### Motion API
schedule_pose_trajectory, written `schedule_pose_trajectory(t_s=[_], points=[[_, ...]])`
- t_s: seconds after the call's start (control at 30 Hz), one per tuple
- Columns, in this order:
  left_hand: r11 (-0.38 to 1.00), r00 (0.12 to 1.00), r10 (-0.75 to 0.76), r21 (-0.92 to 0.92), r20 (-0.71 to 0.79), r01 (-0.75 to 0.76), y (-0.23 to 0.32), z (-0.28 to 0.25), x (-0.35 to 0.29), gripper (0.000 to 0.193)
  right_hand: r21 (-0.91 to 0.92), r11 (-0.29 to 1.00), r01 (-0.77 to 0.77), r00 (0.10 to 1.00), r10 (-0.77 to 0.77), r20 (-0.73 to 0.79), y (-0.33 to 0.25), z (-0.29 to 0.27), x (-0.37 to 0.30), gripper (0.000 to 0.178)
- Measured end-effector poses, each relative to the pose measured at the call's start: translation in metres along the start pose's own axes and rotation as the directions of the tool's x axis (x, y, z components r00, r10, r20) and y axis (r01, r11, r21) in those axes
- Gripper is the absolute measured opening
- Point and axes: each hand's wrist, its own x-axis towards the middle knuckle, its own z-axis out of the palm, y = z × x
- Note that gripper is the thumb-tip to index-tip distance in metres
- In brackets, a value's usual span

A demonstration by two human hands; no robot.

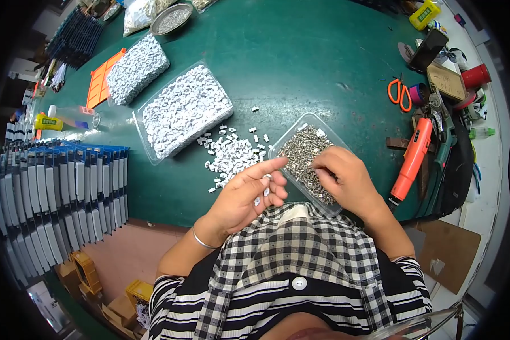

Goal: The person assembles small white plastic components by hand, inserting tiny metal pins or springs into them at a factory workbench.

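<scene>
Several small white plastic parts (266,191) are held in the curled fingers of my left hand (245,195), palm turned up. That hand is just left of a clear plastic tray (276,148) filled with small metal screws (303,148). My right hand (345,178) reaches into the tray's right side, its thumb and fingers pinched together among the screws. What lies between those fingertips is too small to make out. A loose pile of white plastic parts (234,156) spreads over the table beyond my left hand.
Two clear boxes heaped with white parts (184,110) stand on the green table (300,62) at the left. A red electric screwdriver (415,153) and orange-handled scissors (399,93) lie right. Racks of grey pieces (68,187) crowd the left edge. A metal bowl (171,20) sits far back.
</scene>
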Motion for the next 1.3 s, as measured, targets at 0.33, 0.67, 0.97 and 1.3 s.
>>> schedule_pose_trajectory(t_s=[0.33, 0.67, 0.97, 1.3], points=[[0.999, 1.000, 0.014, -0.039, 0.008, -0.013, -0.005, -0.006, -0.001, 0.015, 0.586, 0.757, -0.289, 0.957, 0.218, 0.190, -0.021, 0.003, 0.003, 0.009], [0.996, 1.000, 0.017, -0.088, -0.010, -0.018, -0.005, -0.002, 0.003, 0.014, 0.470, 0.876, -0.105, 0.994, 0.084, 0.065, -0.026, 0.019, 0.009, 0.009], [0.993, 0.994, 0.102, 0.056, -0.030, -0.100, -0.007, -0.003, 0.003, 0.015, 0.488, 0.867, -0.104, 0.994, 0.074, 0.080, -0.023, 0.020, 0.010, 0.008], [0.952, 0.989, 0.144, 0.271, 0.018, -0.143, -0.006, -0.004, -0.001, 0.010, 0.681, 0.644, -0.349, 0.934, 0.180, 0.308, -0.017, 0.021, 0.006, 0.012]])
